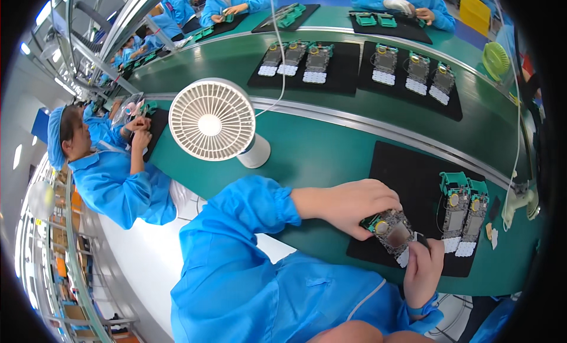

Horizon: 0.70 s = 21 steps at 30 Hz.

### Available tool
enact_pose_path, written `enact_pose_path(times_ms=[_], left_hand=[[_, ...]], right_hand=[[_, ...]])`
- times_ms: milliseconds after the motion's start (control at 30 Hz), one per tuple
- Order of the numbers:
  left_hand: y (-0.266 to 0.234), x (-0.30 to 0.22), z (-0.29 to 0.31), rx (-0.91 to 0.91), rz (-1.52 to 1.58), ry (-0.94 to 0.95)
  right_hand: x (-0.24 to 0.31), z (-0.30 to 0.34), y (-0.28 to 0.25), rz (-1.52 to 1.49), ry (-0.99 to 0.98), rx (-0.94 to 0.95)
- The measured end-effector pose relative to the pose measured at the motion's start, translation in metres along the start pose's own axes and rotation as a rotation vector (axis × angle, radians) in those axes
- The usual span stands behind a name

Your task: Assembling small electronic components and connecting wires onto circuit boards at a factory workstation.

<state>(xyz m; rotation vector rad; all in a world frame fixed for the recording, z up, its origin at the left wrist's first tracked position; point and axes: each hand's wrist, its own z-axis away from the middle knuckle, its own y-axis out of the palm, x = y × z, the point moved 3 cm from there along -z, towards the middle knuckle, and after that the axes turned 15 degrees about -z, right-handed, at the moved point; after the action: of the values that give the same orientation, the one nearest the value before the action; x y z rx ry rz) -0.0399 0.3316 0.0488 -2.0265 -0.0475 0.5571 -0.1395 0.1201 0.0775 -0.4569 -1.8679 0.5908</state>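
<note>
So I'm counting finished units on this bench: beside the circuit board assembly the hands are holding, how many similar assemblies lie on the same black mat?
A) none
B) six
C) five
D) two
D: two green-framed assemblies lie side by side on the black mat, just past the circuit board assembly gripped by the left hand and right hand.

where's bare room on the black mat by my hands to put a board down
The black mat is bare along its far half, between the left hand and the two green-framed boards. The near edge is crowded: the held board, the right hand and white keypads.
</note>
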Motion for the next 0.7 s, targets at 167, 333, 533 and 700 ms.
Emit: enact_pose_path(times_ms=[167,333,533,700], left_hand=[[0.006,-0.015,0.001,-0.126,-0.063,-0.111],[0.010,-0.013,0.008,-0.116,-0.066,-0.198],[0.017,-0.009,0.008,-0.083,-0.024,-0.197],[0.017,-0.011,0.006,-0.070,-0.021,-0.185]], right_hand=[[0.003,-0.001,0.011,-0.009,-0.249,0.014],[-0.007,-0.015,0.032,-0.129,-0.255,0.088],[-0.013,-0.019,0.038,-0.183,-0.159,0.039],[-0.018,-0.021,0.039,-0.284,-0.014,0.011]])
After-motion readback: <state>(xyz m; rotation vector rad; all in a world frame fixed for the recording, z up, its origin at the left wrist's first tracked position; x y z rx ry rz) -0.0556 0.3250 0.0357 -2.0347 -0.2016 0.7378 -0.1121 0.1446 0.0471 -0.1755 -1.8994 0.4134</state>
